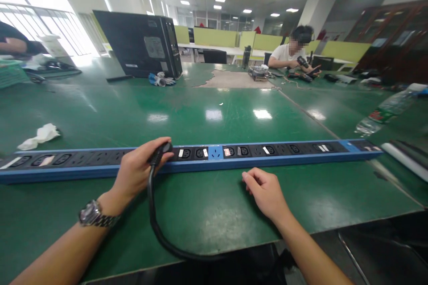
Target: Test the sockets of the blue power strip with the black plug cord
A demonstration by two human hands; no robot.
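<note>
A long blue and black power strip (216, 153) lies across the green table, with rows of sockets and several small stickers facing up. My left hand (140, 164), with a metal watch on its wrist, grips a black plug (163, 148) between thumb and fingers at the strip's sockets, left of the blue middle section. Whether the plug sits in a socket is hidden. From the plug a thick black cable (152, 205) curves down over the table's front edge. My right hand (264, 189) is just in front of the strip, fingers curled and closed, holding nothing visible.
A black computer case (143, 44) stands at the back left, with gloves (162, 79) beside it. Crumpled tissue (42, 136) lies left, a plastic bottle (384, 111) right. A person (290, 55) sits across the table with tools; another person's arm (13, 44) shows far left.
</note>
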